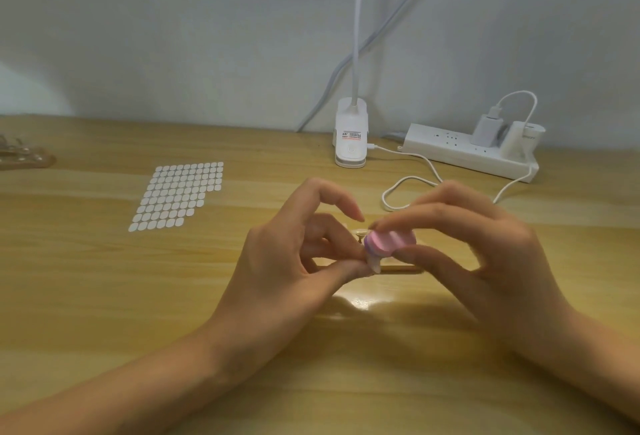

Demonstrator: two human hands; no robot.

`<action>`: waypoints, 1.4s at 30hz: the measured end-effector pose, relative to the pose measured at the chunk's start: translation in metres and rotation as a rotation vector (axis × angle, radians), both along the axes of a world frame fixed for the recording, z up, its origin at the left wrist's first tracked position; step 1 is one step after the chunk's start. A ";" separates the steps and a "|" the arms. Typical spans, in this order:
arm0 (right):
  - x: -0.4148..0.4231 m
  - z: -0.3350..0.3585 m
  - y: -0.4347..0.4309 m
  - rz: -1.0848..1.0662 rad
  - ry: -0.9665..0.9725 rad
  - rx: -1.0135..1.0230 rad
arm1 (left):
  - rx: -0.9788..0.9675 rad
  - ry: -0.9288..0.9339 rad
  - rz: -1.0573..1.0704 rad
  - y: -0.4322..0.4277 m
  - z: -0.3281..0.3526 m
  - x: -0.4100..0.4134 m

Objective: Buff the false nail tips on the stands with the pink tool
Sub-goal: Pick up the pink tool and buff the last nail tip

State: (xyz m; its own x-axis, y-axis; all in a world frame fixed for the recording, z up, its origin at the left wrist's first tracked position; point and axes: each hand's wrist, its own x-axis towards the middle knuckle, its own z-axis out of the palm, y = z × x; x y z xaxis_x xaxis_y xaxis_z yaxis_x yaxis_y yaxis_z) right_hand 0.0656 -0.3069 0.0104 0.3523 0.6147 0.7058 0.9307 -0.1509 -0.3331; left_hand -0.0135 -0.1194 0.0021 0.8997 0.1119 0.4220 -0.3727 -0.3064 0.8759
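Observation:
My right hand (478, 247) pinches the pink tool (389, 242), a small oval block with a purple edge, between thumb and fingers. The tool rests on top of a pale false nail tip on its stand (374, 263). My left hand (294, 254) grips that small stand with thumb and fingers just under the tool. A wooden base strip (398, 267) lies on the table behind my hands, mostly hidden. One more stand top (360, 234) shows beyond my left fingers.
A sheet of white oval stickers (178, 194) lies at the left. A clip lamp (350, 137), a white power strip (471, 150) and a looping white cable (412, 189) stand at the back. Another wooden holder (20, 156) sits at the far left edge.

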 end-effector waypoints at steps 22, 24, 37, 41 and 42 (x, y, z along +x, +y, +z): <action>0.000 -0.001 0.000 0.003 0.002 0.019 | 0.007 0.006 0.003 0.002 -0.001 0.001; -0.005 -0.004 0.002 0.069 -0.012 0.007 | 0.009 0.005 -0.014 0.002 -0.002 0.001; 0.008 -0.004 0.000 -0.017 0.017 0.021 | -0.002 0.034 0.003 0.002 -0.002 0.002; 0.007 -0.008 -0.001 0.028 0.043 0.033 | -0.002 0.002 -0.028 0.000 -0.003 -0.001; 0.009 -0.008 -0.002 0.028 0.068 0.037 | -0.018 -0.001 -0.041 0.000 -0.003 -0.001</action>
State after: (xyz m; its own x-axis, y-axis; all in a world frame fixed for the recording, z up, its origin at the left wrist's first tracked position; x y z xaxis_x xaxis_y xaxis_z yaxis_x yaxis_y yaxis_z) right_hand 0.0747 -0.3088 0.0028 0.3833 0.5988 0.7033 0.9093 -0.1111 -0.4009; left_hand -0.0144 -0.1197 -0.0007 0.9034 0.0828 0.4208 -0.3852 -0.2747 0.8810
